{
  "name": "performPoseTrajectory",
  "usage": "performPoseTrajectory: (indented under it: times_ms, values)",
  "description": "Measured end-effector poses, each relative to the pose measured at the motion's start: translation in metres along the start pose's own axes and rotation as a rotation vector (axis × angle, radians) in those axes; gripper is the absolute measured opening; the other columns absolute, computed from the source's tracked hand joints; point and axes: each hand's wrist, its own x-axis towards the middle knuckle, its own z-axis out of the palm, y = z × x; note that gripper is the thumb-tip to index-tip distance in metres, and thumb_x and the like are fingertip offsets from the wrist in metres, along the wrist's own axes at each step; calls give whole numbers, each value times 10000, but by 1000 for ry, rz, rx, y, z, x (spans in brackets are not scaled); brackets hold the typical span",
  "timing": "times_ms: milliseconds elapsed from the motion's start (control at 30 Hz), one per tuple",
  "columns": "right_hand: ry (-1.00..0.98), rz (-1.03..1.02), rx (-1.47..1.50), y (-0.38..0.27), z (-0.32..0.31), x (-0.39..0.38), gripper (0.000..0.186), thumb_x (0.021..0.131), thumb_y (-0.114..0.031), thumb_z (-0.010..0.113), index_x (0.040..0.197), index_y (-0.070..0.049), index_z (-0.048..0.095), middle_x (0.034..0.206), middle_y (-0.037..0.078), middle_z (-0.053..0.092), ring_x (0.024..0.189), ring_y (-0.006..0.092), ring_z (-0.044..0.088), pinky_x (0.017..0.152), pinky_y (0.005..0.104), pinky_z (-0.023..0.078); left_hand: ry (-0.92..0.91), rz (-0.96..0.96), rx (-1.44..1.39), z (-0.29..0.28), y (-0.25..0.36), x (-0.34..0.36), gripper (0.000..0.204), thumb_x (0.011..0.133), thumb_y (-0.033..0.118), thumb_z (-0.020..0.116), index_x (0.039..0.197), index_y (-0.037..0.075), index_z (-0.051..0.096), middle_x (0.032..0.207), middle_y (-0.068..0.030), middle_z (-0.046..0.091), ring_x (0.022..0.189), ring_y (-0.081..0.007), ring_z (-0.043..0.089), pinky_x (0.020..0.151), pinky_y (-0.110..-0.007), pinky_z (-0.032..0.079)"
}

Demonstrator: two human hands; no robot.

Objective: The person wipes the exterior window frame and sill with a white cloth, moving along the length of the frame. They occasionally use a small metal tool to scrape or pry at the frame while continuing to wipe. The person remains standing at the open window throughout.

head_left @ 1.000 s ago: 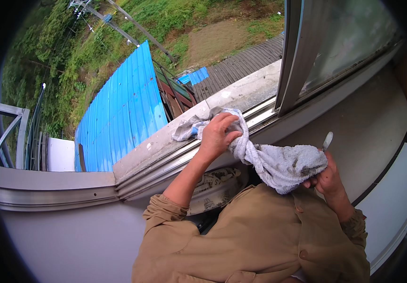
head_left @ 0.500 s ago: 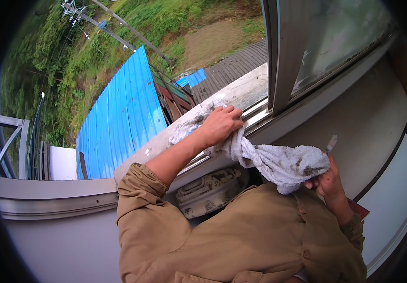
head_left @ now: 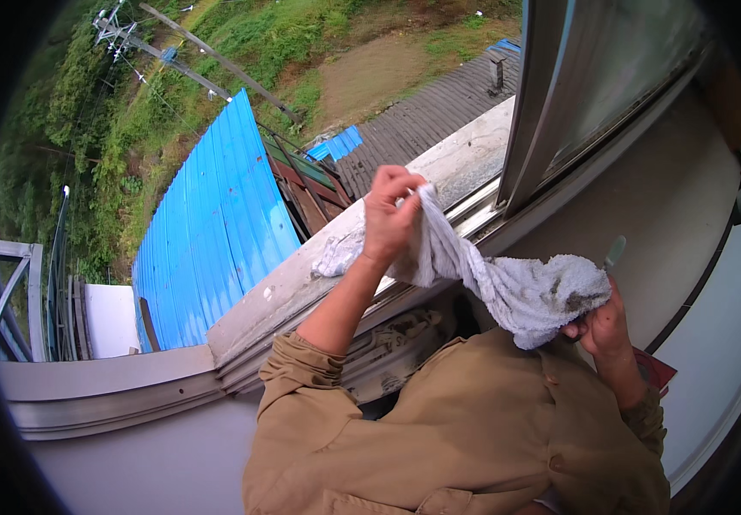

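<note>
A whitish terry towel [head_left: 525, 292] with dark dirt smears stretches between my two hands over the window sill. My left hand [head_left: 390, 215] is closed on its upper end, pinching it and holding it raised above the sill. A crumpled whitish part [head_left: 340, 251] lies on the sill behind my left wrist; whether it belongs to the same towel cannot be told. My right hand [head_left: 604, 326] grips the bunched, dirtier end close to my chest. A thin tool with a flat, rounded, pale greenish tip [head_left: 616, 251] sticks up beside my right fingers; its lower part is hidden.
The open window's sill [head_left: 259, 309] and metal track [head_left: 482, 219] run diagonally beneath my hands. A sliding glass pane [head_left: 619, 86] stands at the upper right. Outside are a blue corrugated roof [head_left: 216, 189] and a grey roof [head_left: 422, 103]. A patterned case-like object [head_left: 396, 348] sits below the sill.
My left hand has lifted off the sill, pulling the towel's end up and drawing it taut. My right hand has shifted slightly right, still holding the bunched end.
</note>
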Motion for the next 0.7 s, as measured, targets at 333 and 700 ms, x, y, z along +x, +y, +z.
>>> performPoseTrajectory:
  times_ms: [333,700]
  values:
    - [-103,-208,-153,-29,65,18,561,963,-449,184,1156,-4,467,870,153,624,456,175,509,370,252,360,677,-55,-1004,-117,44,40,348,907,407,377,911,85,509,839,-77,583,736,-246,584,639,-392,514]
    - [-251,-308,-265,-48,103,47,372,952,-231,292,1036,27,547,684,189,627,406,92,417,375,192,265,578,14,-671,-174,34,2,332,955,320,423,1136,61,526,1091,-119,578,951,-265,564,817,-404,508]
